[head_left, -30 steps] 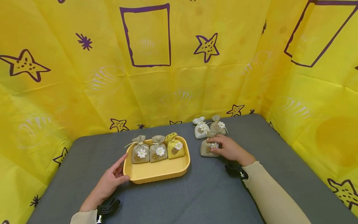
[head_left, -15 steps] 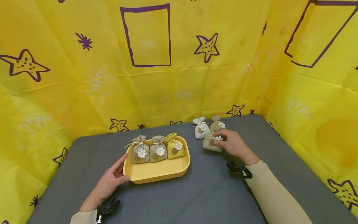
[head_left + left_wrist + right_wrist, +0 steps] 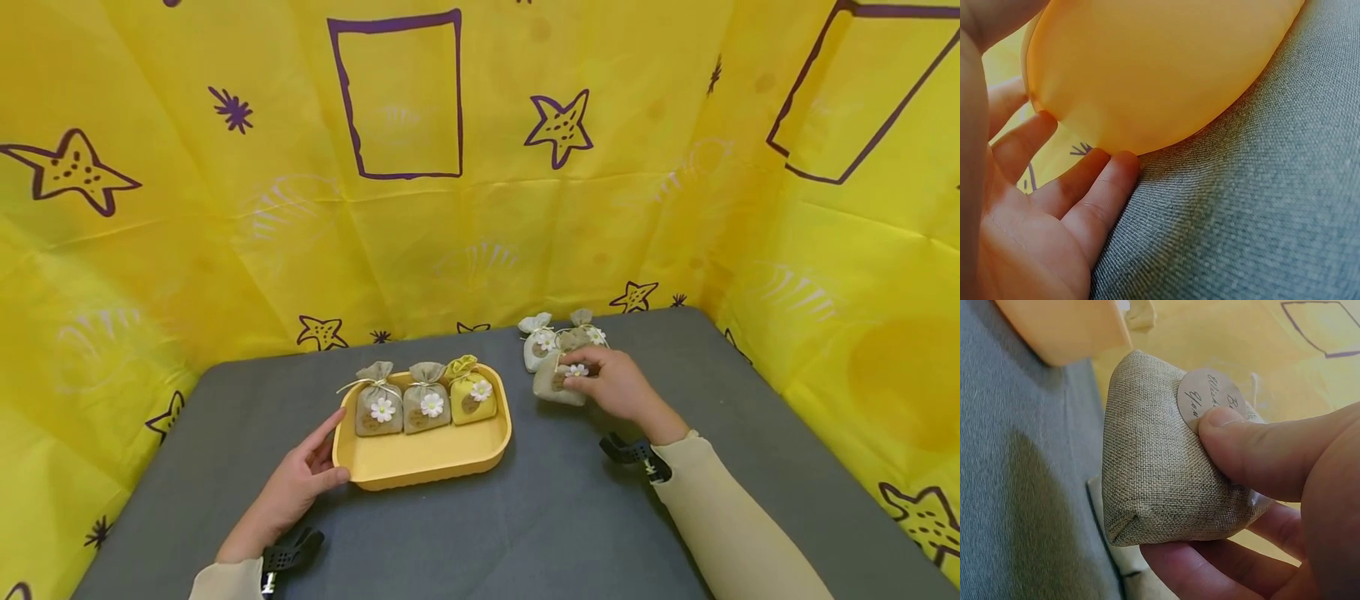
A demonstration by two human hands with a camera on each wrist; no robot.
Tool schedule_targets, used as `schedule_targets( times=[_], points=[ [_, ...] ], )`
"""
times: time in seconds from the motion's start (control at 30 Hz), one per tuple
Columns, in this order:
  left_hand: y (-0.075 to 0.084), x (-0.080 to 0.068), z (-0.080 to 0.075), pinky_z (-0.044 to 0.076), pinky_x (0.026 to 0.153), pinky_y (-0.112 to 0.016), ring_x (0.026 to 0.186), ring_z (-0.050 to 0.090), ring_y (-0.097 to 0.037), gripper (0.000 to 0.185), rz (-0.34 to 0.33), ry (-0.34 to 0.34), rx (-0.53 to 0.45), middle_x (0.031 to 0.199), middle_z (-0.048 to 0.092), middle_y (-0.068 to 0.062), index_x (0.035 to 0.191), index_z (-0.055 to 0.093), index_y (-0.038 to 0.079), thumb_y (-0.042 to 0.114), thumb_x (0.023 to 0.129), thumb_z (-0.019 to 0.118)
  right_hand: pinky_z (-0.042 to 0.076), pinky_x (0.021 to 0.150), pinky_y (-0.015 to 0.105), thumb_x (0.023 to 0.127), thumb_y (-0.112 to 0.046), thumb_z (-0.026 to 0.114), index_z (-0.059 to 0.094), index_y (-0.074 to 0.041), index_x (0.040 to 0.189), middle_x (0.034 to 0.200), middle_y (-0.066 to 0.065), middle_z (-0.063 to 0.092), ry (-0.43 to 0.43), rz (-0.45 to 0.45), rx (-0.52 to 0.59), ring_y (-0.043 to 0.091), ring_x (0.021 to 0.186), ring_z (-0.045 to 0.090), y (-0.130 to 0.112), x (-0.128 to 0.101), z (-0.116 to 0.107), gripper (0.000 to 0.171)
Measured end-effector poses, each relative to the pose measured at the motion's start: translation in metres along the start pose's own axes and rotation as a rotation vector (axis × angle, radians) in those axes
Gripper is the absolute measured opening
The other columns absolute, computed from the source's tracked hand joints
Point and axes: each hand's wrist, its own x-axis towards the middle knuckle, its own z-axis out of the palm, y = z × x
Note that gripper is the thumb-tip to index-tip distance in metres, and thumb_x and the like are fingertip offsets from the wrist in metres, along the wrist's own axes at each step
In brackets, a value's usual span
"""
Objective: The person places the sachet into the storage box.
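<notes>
A small beige burlap sachet bag (image 3: 1147,450) with a round paper label and a white flower is pinched between the thumb and fingers of my right hand (image 3: 618,383). It is tilted, its bottom lifted off the cloth. My left hand (image 3: 296,483) holds the left end of the yellow tray (image 3: 420,479), thumb at the front corner and fingers against the outer wall (image 3: 1147,119). Along the tray's back stand two grey-beige sachets (image 3: 378,408) (image 3: 426,407) and a yellow sachet (image 3: 472,400), each with a white flower.
A white sachet (image 3: 536,346) and another beige sachet (image 3: 592,333), partly covered by the held one, lie at the back right of the grey cloth-covered table (image 3: 465,542). A yellow curtain (image 3: 480,275) with purple drawings walls the back and sides.
My right hand has lifted the beige sachet from the table. It first went back and right, then moved slightly left. My left hand and the tray have stayed in place.
</notes>
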Motion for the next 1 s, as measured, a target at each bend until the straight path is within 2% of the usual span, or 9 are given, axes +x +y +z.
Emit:
schedule_targets(
  times=[0.17, 0.37, 0.57, 0.73, 0.9, 1.0],
  points=[
    [0.000, -0.003, 0.002, 0.047, 0.094, -0.023, 0.134, 0.042, -0.033, 0.081, -0.013, 0.012, -0.001, 0.159, 0.017, -0.029, 0.160, 0.017, 0.009, 0.004, 0.096, 0.066, 0.050, 0.078, 0.042, 0.086, -0.021, 0.081, 0.076, -0.018, 0.111, 0.111, -0.001, 0.069, 0.009, -0.040, 0.000, 0.018, 0.085, 0.059, -0.003, 0.000, 0.004, 0.026],
    [-0.001, -0.005, 0.003, 0.045, 0.095, -0.022, 0.137, 0.037, -0.034, 0.081, -0.027, 0.010, -0.005, 0.161, 0.013, -0.026, 0.161, 0.016, 0.011, 0.005, 0.097, 0.066, 0.050, 0.080, 0.041, 0.087, -0.020, 0.080, 0.076, -0.019, 0.113, 0.113, -0.002, 0.068, -0.025, -0.050, 0.019, 0.016, 0.088, 0.059, -0.006, 0.000, 0.009, 0.026],
    [0.000, -0.003, 0.001, 0.046, 0.095, -0.024, 0.135, 0.041, -0.032, 0.081, -0.012, -0.005, -0.013, 0.160, 0.015, -0.028, 0.161, 0.016, 0.010, 0.003, 0.097, 0.065, 0.050, 0.082, 0.042, 0.086, -0.019, 0.081, 0.076, -0.018, 0.112, 0.114, -0.001, 0.068, -0.026, -0.080, 0.013, 0.017, 0.091, 0.060, -0.011, 0.002, 0.009, 0.026],
    [0.001, -0.003, -0.001, 0.047, 0.094, -0.024, 0.133, 0.044, -0.023, 0.081, 0.009, 0.004, -0.014, 0.160, 0.015, -0.028, 0.160, 0.016, 0.008, 0.002, 0.096, 0.066, 0.051, 0.082, 0.043, 0.086, -0.021, 0.081, 0.077, -0.019, 0.110, 0.111, -0.003, 0.069, -0.037, -0.101, 0.026, 0.018, 0.094, 0.061, -0.026, 0.004, 0.011, 0.025],
    [0.001, -0.001, 0.000, 0.046, 0.095, -0.025, 0.135, 0.040, -0.030, 0.082, 0.002, -0.015, -0.019, 0.160, 0.014, -0.028, 0.160, 0.015, 0.008, 0.002, 0.096, 0.065, 0.051, 0.079, 0.040, 0.086, -0.020, 0.081, 0.077, -0.019, 0.110, 0.106, -0.006, 0.069, -0.055, -0.107, 0.053, 0.015, 0.089, 0.060, -0.045, 0.003, 0.017, 0.025],
    [0.002, -0.001, 0.001, 0.046, 0.095, -0.024, 0.136, 0.037, -0.034, 0.082, -0.008, -0.007, -0.016, 0.160, 0.013, -0.027, 0.160, 0.015, 0.009, 0.003, 0.096, 0.066, 0.051, 0.081, 0.041, 0.087, -0.020, 0.080, 0.076, -0.019, 0.112, 0.109, -0.007, 0.068, -0.058, -0.120, 0.071, 0.014, 0.092, 0.060, -0.063, 0.008, 0.023, 0.025]
  ],
)
